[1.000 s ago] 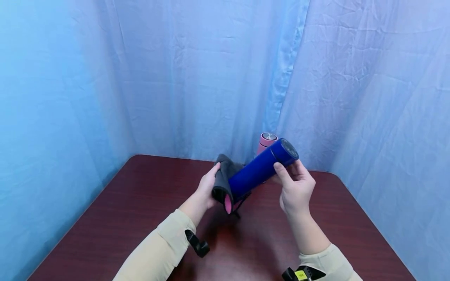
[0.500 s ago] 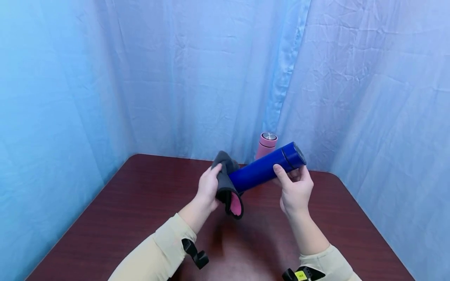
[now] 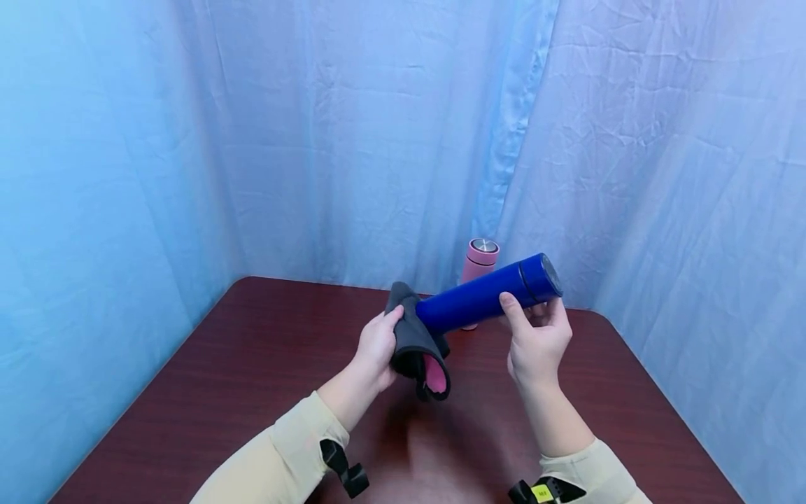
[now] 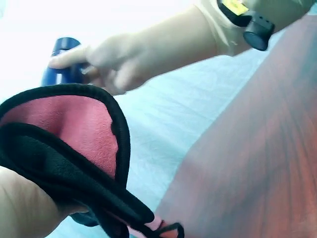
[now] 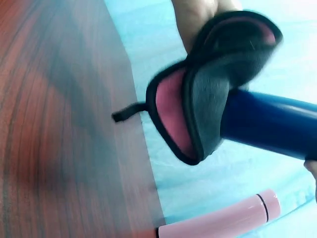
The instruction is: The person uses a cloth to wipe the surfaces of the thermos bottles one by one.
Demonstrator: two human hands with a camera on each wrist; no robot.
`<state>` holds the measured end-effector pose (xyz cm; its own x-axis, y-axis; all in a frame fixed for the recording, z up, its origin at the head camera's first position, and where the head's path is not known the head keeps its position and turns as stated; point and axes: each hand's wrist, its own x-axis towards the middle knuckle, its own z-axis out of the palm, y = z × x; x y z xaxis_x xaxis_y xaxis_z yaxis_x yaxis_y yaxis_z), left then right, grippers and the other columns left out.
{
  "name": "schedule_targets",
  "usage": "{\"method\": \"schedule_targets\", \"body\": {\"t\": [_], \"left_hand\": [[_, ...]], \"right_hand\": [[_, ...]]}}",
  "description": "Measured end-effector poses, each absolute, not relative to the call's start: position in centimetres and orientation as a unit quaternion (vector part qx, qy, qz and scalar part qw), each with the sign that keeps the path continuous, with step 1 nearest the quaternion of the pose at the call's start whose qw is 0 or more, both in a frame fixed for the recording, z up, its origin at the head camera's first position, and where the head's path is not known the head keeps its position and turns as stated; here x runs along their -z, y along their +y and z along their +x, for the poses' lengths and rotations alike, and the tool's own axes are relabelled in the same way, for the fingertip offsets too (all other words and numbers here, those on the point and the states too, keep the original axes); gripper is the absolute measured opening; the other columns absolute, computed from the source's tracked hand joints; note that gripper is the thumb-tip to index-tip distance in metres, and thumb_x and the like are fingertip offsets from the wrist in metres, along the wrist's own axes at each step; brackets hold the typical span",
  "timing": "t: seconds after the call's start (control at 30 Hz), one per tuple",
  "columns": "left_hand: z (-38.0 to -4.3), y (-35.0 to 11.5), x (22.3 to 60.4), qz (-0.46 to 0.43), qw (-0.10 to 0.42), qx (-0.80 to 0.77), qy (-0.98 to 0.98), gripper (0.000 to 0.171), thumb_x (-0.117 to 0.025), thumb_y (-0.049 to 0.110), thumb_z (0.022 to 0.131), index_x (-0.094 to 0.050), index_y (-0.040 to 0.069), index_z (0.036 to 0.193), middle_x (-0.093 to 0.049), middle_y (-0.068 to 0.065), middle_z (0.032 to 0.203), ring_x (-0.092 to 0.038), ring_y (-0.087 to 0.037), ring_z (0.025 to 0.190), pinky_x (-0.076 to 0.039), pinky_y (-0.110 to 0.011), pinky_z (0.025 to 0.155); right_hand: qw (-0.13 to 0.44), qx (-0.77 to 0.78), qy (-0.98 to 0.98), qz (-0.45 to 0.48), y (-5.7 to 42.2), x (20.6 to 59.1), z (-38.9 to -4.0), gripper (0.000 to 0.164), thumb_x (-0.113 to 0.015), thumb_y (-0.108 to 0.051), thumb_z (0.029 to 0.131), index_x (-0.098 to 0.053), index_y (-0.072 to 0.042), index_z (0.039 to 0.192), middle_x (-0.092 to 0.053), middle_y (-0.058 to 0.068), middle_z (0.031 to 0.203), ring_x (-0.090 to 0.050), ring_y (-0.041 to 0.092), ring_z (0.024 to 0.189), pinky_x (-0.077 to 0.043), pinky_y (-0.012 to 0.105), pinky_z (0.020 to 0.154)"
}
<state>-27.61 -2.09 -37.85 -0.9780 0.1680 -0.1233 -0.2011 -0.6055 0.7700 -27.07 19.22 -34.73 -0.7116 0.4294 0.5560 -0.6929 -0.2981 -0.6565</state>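
In the head view my left hand [image 3: 378, 346] grips a folded dark grey fabric piece [image 3: 413, 332] with black edging and a pink lining. Its curled, lined edge faces me, and the left wrist view shows the pink lining [image 4: 84, 124] closely. My right hand [image 3: 540, 343] holds a blue thermos flask [image 3: 485, 297] near its capped end, thumb on the near side. The flask slants up to the right above the table. Its lower end meets the fabric's outer face in the right wrist view; that end is hidden, so I cannot tell how firmly they touch.
Behind the blue flask, a pink thermos flask [image 3: 481, 259] with a silver-topped lid stands upright on the dark red wooden table [image 3: 283, 329]. Light blue curtains [image 3: 378, 140] hang around the table's back and sides. A short black strap [image 5: 130, 111] dangles from the fabric.
The blue flask has shifted right and tilted flatter, with more of its body showing. The fabric has turned and moved slightly right, its pink lining swinging toward the lower right.
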Motion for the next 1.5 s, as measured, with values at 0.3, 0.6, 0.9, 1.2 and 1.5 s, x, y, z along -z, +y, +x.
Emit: {"method": "schedule_targets", "body": {"t": [0.3,0.6,0.9,1.2,1.5], "left_hand": [[-28.7,-2.4,37.6,-0.023,0.084,-0.923,0.374,0.057,-0.047,0.037,0.108,-0.035,0.014,0.158,-0.046,-0.01,0.151,-0.048,-0.026,0.129,-0.04,-0.038,0.108],[-27.3,-1.8,38.7,0.002,0.127,-0.904,0.408,0.053,-0.045,0.033,0.109,-0.036,0.01,0.156,-0.051,-0.014,0.148,-0.054,-0.025,0.125,-0.045,-0.04,0.106],[-28.7,-2.5,38.2,-0.019,0.071,-0.919,0.387,0.054,-0.048,0.031,0.108,-0.033,0.014,0.158,-0.05,-0.013,0.146,-0.054,-0.024,0.124,-0.045,-0.036,0.102],[-27.8,-1.8,39.1,0.002,0.121,-0.905,0.409,0.054,-0.044,0.034,0.109,-0.03,0.017,0.159,-0.05,-0.015,0.147,-0.057,-0.024,0.12,-0.048,-0.038,0.1],[-28.2,-3.1,37.6,-0.007,0.07,-0.912,0.404,0.056,-0.046,0.029,0.109,-0.029,0.014,0.161,-0.046,-0.011,0.152,-0.047,-0.025,0.134,-0.04,-0.038,0.109]], "right_hand": [[0.354,-0.774,-0.494,0.177,18.5,34.7,-25.8,0.042,-0.08,0.011,0.081,-0.062,0.008,0.119,-0.068,0.017,0.092,-0.067,0.021,0.074,-0.061,0.035,0.064],[0.407,-0.739,-0.496,0.207,18.9,34.7,-26.7,0.05,-0.08,0.015,0.078,-0.061,0.01,0.124,-0.07,0.023,0.099,-0.07,0.026,0.084,-0.059,0.032,0.078],[0.392,-0.721,-0.536,0.199,19.1,35.1,-25.5,0.049,-0.082,0.013,0.076,-0.063,0.008,0.121,-0.07,0.022,0.095,-0.07,0.024,0.08,-0.059,0.031,0.074],[0.407,-0.727,-0.5,0.236,18.9,34.8,-26.1,0.054,-0.077,0.021,0.076,-0.06,0.012,0.126,-0.07,0.024,0.102,-0.071,0.029,0.089,-0.059,0.033,0.082],[0.4,-0.713,-0.541,0.2,19.6,35.4,-26.0,0.047,-0.083,0.013,0.076,-0.063,0.01,0.119,-0.07,0.021,0.092,-0.069,0.023,0.079,-0.058,0.03,0.074]]}}
